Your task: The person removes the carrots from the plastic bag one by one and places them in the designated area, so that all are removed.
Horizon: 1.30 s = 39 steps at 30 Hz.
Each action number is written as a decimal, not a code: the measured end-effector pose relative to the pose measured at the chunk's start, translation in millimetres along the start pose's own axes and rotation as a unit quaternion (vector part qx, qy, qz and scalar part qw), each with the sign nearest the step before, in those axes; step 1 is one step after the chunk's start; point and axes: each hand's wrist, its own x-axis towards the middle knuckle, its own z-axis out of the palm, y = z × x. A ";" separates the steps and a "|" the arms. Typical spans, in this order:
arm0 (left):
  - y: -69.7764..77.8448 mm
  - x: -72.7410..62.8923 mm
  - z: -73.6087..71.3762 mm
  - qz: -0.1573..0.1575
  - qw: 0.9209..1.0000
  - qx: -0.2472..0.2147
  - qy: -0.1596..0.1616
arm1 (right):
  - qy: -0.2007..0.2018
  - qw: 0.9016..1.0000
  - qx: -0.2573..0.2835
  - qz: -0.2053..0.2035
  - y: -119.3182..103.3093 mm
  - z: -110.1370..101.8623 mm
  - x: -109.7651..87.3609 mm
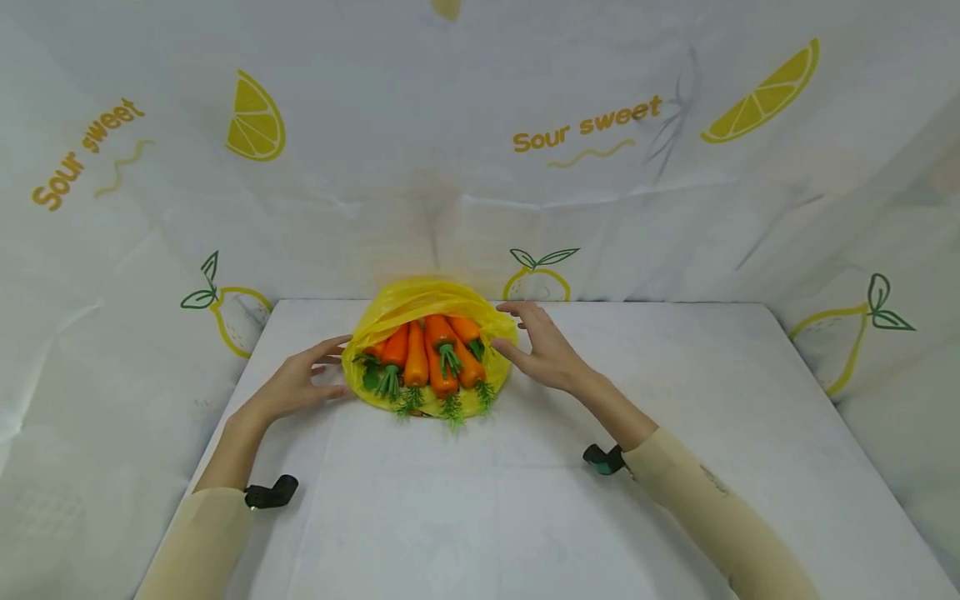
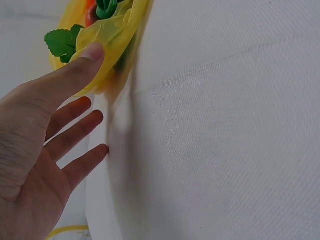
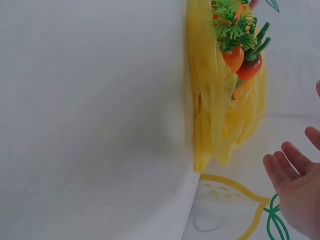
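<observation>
A yellow plastic bag (image 1: 427,293) lies near the table's back edge with its mouth facing the front. Several orange carrots (image 1: 416,354) with green tops fill the mouth, some leaves poking past the rim. At the bag's left side is my left hand (image 1: 296,385), fingers extended. In the left wrist view its thumb overlaps the bag's rim (image 2: 112,52); whether it presses on the plastic I cannot tell. My right hand (image 1: 546,346) hovers beside the bag's right side with spread fingers, and the right wrist view shows a gap between its fingers and the bag (image 3: 215,125).
The white table (image 1: 435,517) spreads in front of the bag and to both sides. Behind it hangs a white cloth (image 1: 390,167) printed with lemons and lettering. A dark wrist camera (image 1: 272,492) sits on the left wrist, another camera (image 1: 603,459) on the right.
</observation>
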 end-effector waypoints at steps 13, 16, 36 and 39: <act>1.7 -1.5 2.9 -0.002 1.000 0.001 0.004 | -0.050 0.999 0.002 0.000 -14.6 29.1 24.4; 2.6 -0.7 3.0 -0.003 1.000 0.000 0.002 | -0.059 0.998 -0.003 0.001 -17.0 36.1 30.2; 0.7 1.9 3.7 -0.007 1.000 0.002 -0.006 | -0.053 0.997 -0.015 0.056 -24.9 70.3 54.8; 1.4 2.4 3.7 -0.005 1.000 0.002 -0.007 | -0.047 0.996 -0.018 0.068 -26.2 72.8 56.8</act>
